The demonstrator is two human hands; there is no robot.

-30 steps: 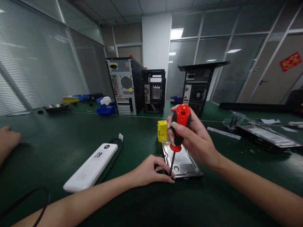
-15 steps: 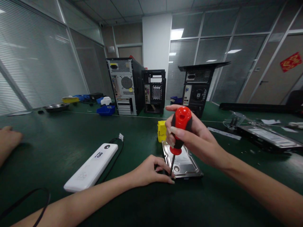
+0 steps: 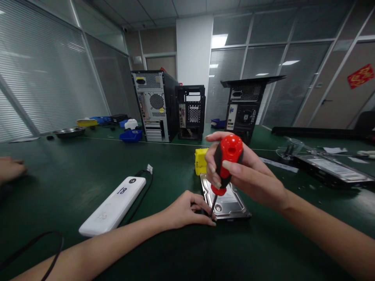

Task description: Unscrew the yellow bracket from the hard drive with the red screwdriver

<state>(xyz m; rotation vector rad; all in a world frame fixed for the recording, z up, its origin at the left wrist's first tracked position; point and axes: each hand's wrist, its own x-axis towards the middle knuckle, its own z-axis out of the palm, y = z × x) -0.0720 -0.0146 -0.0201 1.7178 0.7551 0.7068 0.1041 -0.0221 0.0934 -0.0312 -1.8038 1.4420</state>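
My right hand (image 3: 249, 171) is wrapped round the red and black handle of a screwdriver (image 3: 231, 150), which leans a little to the right. Its thin shaft runs down to the near left corner of a silver hard drive (image 3: 231, 203) lying flat on the green table (image 3: 164, 168). At that same corner my left hand (image 3: 189, 210) has thumb and fingers closed round the screwdriver's tip. Whatever the tip touches is hidden by the fingertips. Just behind the drive stands a yellow block (image 3: 200, 161).
A white power bank (image 3: 114, 207) with a black cable lies left of my left hand. Computer cases (image 3: 170, 105) stand at the back. Another drive (image 3: 334, 168) and a clear cup (image 3: 293, 147) are on the right. Another person's hand (image 3: 11, 169) rests at far left.
The screwdriver's handle has tipped slightly to the right, and my right hand has shifted right and a little down with it. My left hand stays at the drive's corner.
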